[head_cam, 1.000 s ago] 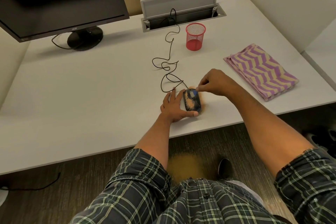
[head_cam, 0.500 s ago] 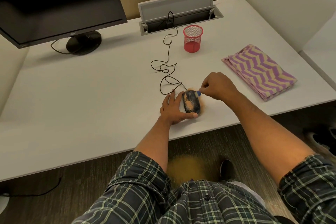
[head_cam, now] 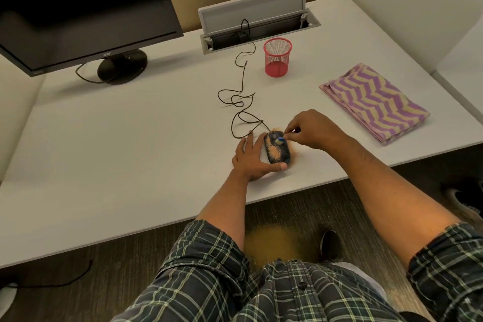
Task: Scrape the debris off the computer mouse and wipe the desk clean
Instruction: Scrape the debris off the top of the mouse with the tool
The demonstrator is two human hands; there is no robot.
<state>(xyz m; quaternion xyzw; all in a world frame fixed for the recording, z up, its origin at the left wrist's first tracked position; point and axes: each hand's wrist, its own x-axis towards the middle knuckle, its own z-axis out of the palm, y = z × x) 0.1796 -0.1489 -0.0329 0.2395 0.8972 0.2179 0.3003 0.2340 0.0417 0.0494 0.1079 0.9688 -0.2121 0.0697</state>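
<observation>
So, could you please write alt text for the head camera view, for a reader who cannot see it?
A person's left hand steadies a dark computer mouse coated in orange debris on a white desk, while the right hand pinches a small blue scraper against it. A folded striped cloth lies to the right.

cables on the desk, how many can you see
2: the mouse cable snakes from the computer mouse to the desk's cable tray; the monitor cable loops by the monitor stand. Others may be hidden.
</observation>
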